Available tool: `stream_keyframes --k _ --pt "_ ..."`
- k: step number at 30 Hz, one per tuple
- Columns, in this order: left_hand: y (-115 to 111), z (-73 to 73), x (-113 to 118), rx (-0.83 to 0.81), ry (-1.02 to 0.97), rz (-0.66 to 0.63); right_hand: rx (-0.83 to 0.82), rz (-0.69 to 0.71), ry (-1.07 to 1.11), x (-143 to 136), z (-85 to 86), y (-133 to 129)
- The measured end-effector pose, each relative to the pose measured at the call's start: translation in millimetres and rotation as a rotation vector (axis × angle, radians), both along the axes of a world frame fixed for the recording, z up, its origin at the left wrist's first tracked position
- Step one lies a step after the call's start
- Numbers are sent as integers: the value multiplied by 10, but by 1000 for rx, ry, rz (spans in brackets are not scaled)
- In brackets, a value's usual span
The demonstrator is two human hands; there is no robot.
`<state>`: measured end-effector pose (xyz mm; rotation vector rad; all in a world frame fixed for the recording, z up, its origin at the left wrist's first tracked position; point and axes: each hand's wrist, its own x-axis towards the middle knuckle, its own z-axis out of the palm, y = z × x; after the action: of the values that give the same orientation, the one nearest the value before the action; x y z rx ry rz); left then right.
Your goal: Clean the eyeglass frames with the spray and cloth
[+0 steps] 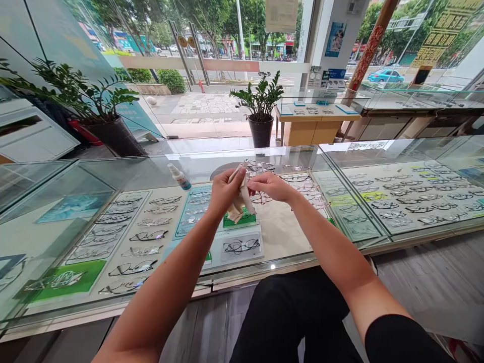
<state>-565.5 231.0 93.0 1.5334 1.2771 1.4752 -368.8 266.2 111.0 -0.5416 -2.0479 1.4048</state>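
Observation:
A beige cleaning cloth [236,207] hangs in folds from my left hand [224,190], whose fingers and thumb are closed on it above the glass counter. Close beside it on the right, my right hand [273,186] has its fingers drawn together in a pinch at the cloth's edge. What that pinch holds is too small and partly hidden to name. Behind the hands, thin eyeglass frames [260,166] show; I cannot tell whether any of them is held. A small spray bottle [179,176] with a white top stands on the glass to the left of my hands.
The glass display counter [291,257] holds rows of eyeglasses [149,235] on trays and a green card [70,280]. More frames [427,191] lie in the right-hand case. Beyond stand a potted plant [260,113], a wooden display table [312,131] and a glass front.

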Motion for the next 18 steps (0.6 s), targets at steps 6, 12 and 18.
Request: stream_keyframes --k 6,12,18 --pt "17 -20 -4 13 20 22 39 -2 -16 0 3 -20" --pt "49 -31 -5 46 43 53 45 -13 -28 -8 -15 -13" --pt "53 -24 -2 18 11 21 48 -16 -4 -3 -26 -2"
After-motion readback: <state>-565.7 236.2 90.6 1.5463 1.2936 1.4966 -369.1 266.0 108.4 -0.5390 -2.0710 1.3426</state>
